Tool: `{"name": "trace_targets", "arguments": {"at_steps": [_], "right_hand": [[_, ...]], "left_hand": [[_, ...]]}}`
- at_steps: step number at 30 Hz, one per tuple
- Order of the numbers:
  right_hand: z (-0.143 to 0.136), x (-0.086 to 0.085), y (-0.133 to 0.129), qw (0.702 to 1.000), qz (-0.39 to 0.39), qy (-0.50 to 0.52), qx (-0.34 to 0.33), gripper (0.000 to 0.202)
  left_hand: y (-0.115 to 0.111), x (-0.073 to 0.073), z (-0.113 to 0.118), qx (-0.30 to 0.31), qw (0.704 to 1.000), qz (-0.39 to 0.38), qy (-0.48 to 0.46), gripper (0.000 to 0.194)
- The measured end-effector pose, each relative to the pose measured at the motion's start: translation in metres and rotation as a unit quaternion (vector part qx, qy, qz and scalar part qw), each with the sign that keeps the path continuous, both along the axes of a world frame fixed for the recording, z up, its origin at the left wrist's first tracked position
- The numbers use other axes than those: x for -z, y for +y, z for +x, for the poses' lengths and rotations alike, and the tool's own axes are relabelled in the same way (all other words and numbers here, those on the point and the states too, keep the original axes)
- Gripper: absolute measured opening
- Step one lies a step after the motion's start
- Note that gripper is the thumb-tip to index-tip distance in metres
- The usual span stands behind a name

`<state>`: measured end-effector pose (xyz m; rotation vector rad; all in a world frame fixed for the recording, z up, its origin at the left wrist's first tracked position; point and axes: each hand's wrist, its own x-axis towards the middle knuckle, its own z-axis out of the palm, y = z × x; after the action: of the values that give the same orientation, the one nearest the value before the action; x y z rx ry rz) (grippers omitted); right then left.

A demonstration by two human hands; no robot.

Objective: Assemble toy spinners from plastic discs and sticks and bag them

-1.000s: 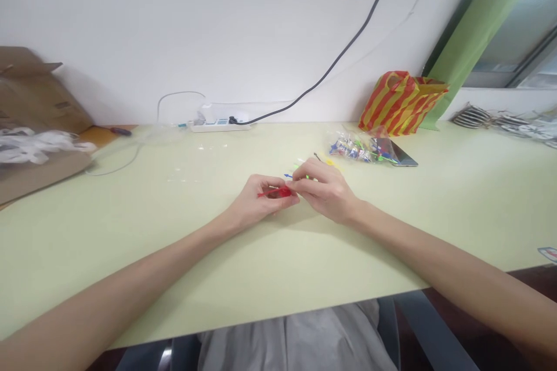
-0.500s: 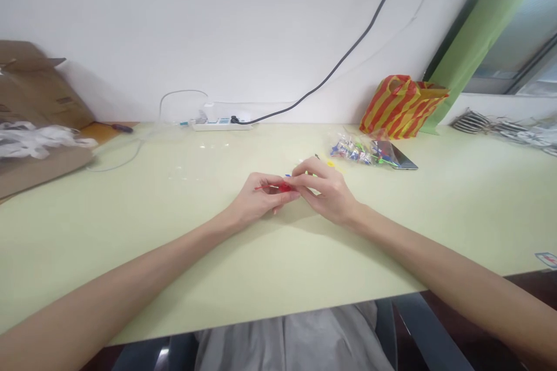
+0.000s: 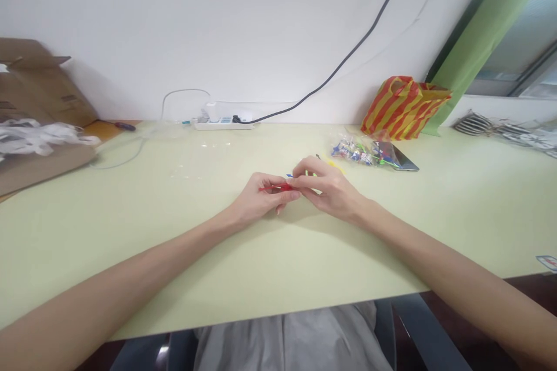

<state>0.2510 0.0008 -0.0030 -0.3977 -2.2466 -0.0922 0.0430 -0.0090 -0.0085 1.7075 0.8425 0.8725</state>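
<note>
Over the middle of the pale green table (image 3: 243, 278), my left hand (image 3: 261, 199) pinches a small red piece (image 3: 285, 186), a thin red part of it pointing left. My right hand (image 3: 324, 188) meets it from the right, thumb and fingertips closed on the same red piece. Its exact shape is hidden by the fingers. Small blue, green and yellow pieces show just behind my right hand, partly covered by it.
A clear bag of colourful pieces (image 3: 361, 151) lies by a dark phone (image 3: 405, 159). Behind stands a red-and-yellow striped bag (image 3: 400, 107). A power strip (image 3: 224, 123) sits along the wall. At left is a cardboard box (image 3: 47, 93) with white strips (image 3: 39, 136).
The view has shifted slightly. The red piece has turned a little between my fingers; both hands keep nearly the same pose.
</note>
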Motion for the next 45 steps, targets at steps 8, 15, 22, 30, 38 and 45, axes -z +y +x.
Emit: {"name": "trace_targets", "arguments": {"at_steps": [8,15,22,30,38,45], "right_hand": [[0.003,-0.009,-0.007,0.993,-0.057,-0.1,-0.014,0.019],[-0.008,0.004,-0.007,0.992,0.043,-0.084,0.084,0.012],[-0.012,0.008,-0.009,0.989,0.079,-0.07,0.101,0.013],[-0.011,0.004,-0.009,0.987,0.105,-0.077,0.098,0.009],[-0.008,0.004,-0.008,0.986,0.099,-0.107,0.085,0.008],[-0.008,0.005,-0.002,0.99,0.078,-0.037,0.108,0.011]], "left_hand": [[0.0,-0.001,-0.001,0.013,1.0,-0.016,-0.007,0.029],[0.001,-0.001,-0.001,0.002,1.0,-0.007,-0.005,0.026],[0.003,0.001,-0.002,0.024,0.999,-0.017,-0.017,0.026],[0.002,0.0,-0.002,0.042,0.999,-0.022,-0.018,0.026],[0.004,0.002,-0.002,0.05,0.999,-0.006,0.014,0.031],[0.001,-0.003,-0.002,0.046,0.999,0.02,0.009,0.031]]}}
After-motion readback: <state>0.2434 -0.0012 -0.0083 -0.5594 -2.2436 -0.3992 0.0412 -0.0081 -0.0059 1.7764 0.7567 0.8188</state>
